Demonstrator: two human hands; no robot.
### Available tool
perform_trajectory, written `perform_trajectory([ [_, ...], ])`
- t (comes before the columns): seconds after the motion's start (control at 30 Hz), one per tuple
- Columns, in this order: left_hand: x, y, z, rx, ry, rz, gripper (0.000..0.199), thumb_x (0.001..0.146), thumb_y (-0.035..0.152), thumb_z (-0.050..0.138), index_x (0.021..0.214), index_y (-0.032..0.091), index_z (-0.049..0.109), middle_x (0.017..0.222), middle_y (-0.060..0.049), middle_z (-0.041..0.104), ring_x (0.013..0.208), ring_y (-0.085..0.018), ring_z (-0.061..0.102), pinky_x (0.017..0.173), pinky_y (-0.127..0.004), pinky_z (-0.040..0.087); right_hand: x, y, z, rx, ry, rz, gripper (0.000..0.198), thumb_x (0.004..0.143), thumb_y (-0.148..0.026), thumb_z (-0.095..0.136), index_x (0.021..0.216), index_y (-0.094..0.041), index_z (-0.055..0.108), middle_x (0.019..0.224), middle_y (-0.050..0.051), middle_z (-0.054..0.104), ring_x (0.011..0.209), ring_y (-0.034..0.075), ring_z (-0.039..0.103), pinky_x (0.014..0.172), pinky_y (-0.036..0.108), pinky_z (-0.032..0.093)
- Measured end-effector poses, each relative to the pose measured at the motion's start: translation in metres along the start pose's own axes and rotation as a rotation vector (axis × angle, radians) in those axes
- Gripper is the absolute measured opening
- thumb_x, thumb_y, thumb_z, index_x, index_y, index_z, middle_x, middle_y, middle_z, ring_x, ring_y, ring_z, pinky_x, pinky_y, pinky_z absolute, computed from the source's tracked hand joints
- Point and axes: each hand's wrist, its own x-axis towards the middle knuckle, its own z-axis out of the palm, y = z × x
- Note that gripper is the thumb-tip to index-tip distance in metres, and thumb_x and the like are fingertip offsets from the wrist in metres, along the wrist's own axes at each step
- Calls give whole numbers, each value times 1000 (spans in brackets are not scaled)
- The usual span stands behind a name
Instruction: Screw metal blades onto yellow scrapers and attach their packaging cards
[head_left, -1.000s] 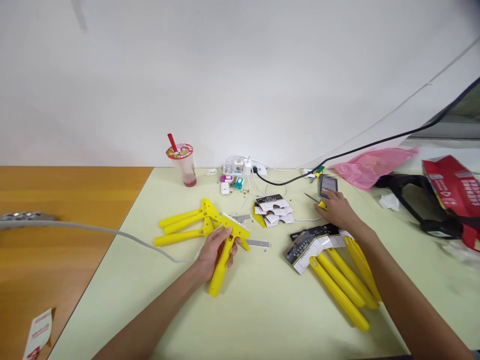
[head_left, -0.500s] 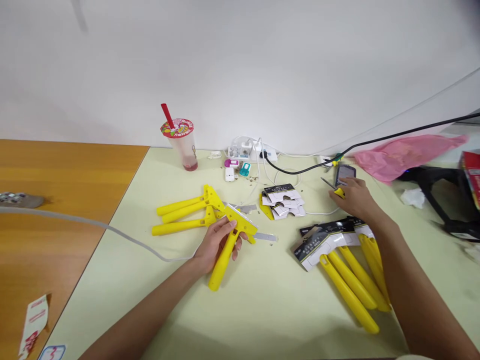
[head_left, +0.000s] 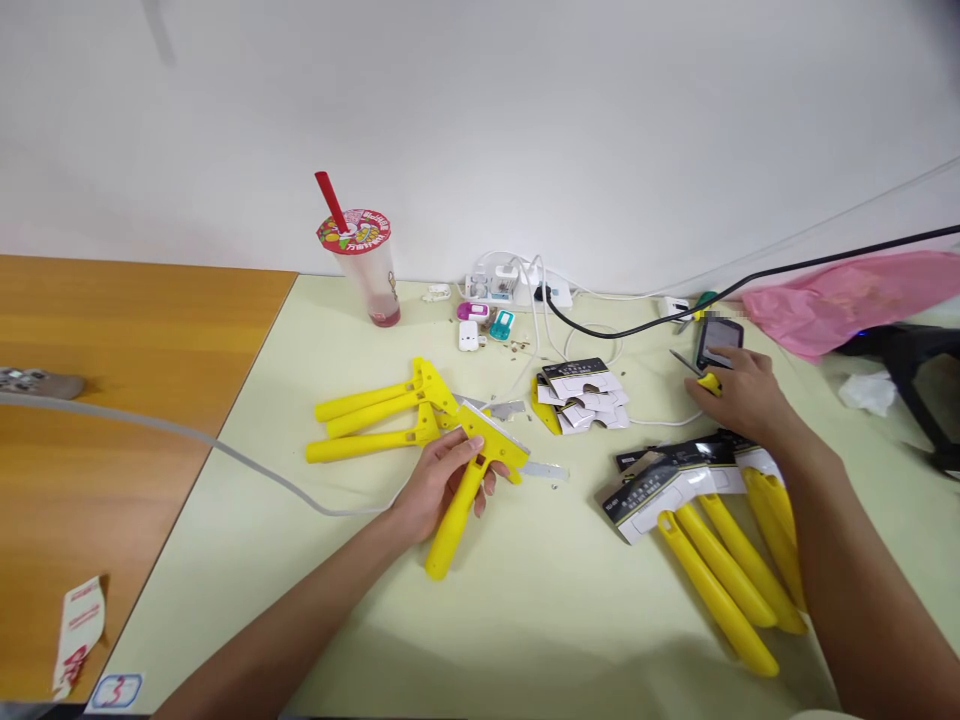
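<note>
Head view: left grip (head_left: 429, 487) clamps yellow scraper (head_left: 493, 440), right grip (head_left: 744, 393) pinches screwdriver (head_left: 709, 383); scraper likely light, stiff; hold by handle (head_left: 454, 532).

On the blue-bordered sticker (head_left: 115, 691) at the near left corner of your table (head_left: 555, 570) stood what looked like a red 3. You could not have read the small characters on the cup lid (head_left: 364, 232), the cardboard sleeves (head_left: 646, 497) or the paper scrap (head_left: 81, 628) here.
</note>
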Motion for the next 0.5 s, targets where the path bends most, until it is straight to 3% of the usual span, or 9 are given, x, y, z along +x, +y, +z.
perform_trajectory([
  [0.13,1,3,3,7,50,29,36,92,45,84,106,16,68,100,-15,83,70,-18,74,48,-24,58,-11,-25,-22,120,59,-77,36,105,-41,54,83,-19,72,139,26,70,138,38,59,119,51,42],
  [0.27,1,4,5,31,92,58,41,89,46,86,109,18,64,103,-16,84,79,-24,81,54,-26,62,-26,-77,-54,284,77,-185,32,104,-42,56,78,-24,62,134,22,73,121,36,68,111,50,50],
  [0.4,1,3,6,69,102,92,45,88,47,86,113,19,62,106,-17,84,94,-32,84,57,-29,64,-46,-136,-77,425,11,-218,27,105,-46,59,91,-24,65,123,14,75,104,30,74,91,45,58],
  [0.5,2,1,5,89,118,138,44,89,46,85,115,19,61,109,-17,85,101,-33,84,60,-29,65,-58,-170,-86,526,-68,-308,19,104,-42,62,103,-23,66,118,12,75,103,30,75,95,46,59],
])
